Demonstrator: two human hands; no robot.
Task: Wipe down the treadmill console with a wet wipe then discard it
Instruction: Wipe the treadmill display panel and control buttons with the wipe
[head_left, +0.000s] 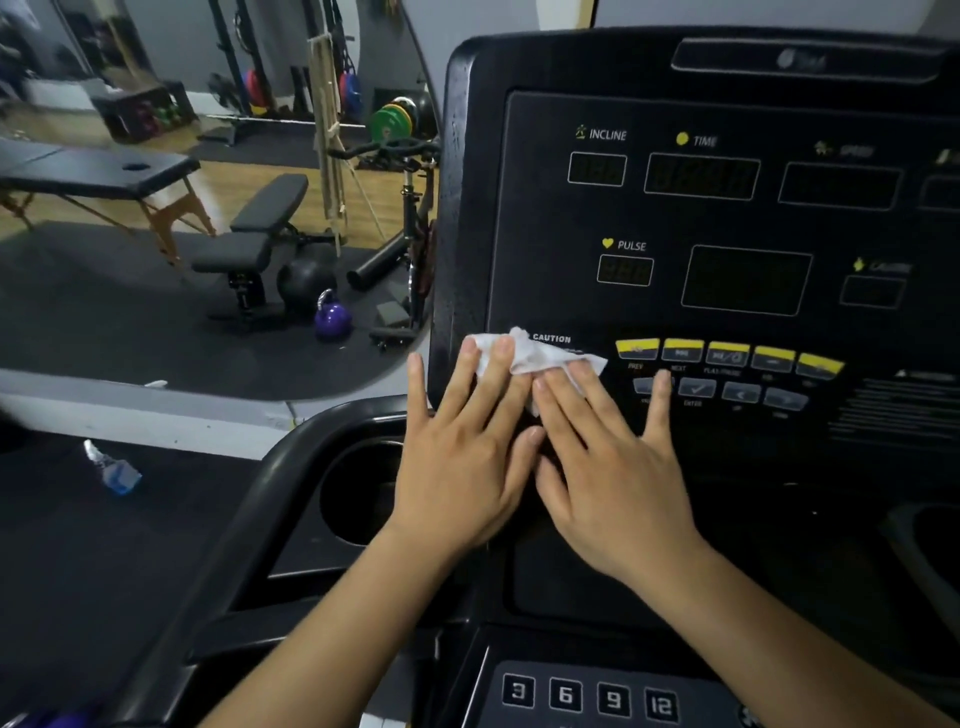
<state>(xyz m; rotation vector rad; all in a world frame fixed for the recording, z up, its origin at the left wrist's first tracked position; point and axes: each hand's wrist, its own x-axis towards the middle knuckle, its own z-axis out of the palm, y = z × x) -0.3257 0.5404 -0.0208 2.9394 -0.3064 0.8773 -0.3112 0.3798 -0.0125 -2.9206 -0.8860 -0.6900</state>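
Observation:
The black treadmill console (727, 218) fills the right half of the view, with dark displays labelled INCLINE, TIME and PULSE and a row of yellow buttons (727, 353). A crumpled white wet wipe (524, 353) lies against the console's lower left, beside the CAUTION label. My left hand (462, 457) and my right hand (608, 467) lie flat side by side, fingers straight, and their fingertips press the wipe onto the panel. The wipe's lower part is hidden under the fingers.
A round cup holder (358, 493) sits just left of my left hand, and number keys 3, 6, 9, 12 (587, 696) lie below. A spray bottle (111, 467) lies on the floor at left. A large mirror (208, 182) reflects a bench, kettlebells and a massage table.

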